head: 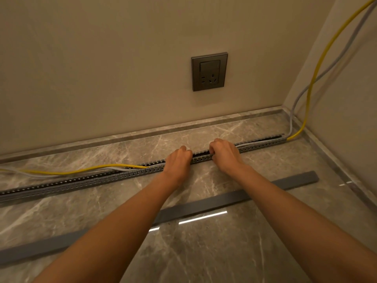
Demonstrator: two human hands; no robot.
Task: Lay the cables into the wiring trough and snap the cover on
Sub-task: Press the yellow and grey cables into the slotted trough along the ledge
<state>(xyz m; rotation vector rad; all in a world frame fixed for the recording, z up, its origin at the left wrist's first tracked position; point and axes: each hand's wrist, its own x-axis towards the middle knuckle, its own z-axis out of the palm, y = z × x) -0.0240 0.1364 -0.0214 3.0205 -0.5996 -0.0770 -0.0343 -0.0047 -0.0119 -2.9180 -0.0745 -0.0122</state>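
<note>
A long grey slotted wiring trough (85,178) lies across the marble floor, running from the left edge up to the right corner. A yellow cable (81,170) and a grey cable (295,105) come down the right wall, enter the trough's right end and leave it on the left, lying loose on the floor behind it. My left hand (178,160) and my right hand (223,154) rest on the trough's middle, fingers curled down into it over the cables. The fingertips are hidden. The flat grey cover (204,207) lies on the floor nearer to me, under my forearms.
A dark wall socket (209,71) sits on the beige wall above the trough. A marble skirting strip (142,133) runs along the wall base and around the right corner. The polished floor (204,252) reflects a light strip.
</note>
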